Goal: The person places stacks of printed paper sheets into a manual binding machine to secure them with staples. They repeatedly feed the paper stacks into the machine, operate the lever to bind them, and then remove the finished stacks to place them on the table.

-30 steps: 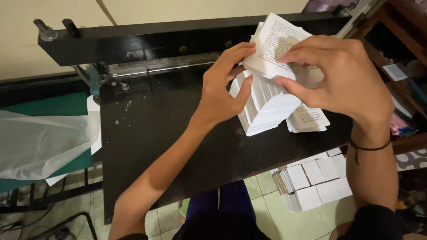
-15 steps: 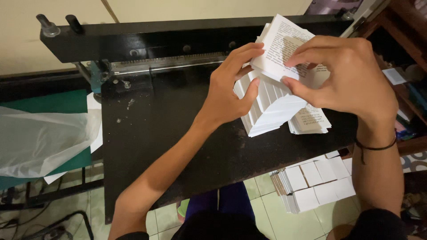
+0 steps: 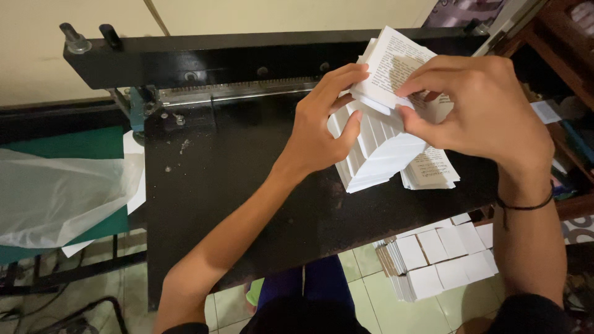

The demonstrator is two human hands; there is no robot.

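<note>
Two hands, left hand and right hand fingers grasping one printed booklet, one black cutter bed

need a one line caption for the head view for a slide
Both hands, left hand and right hand, grip a printed booklet above stacked white booklets on a black machine table.

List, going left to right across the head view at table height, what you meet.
Clear plastic sheet → green mat → bare black cutter bed → left hand → fanned stack of white booklets → right hand, pinching a printed sheet → wooden shelf.
</note>
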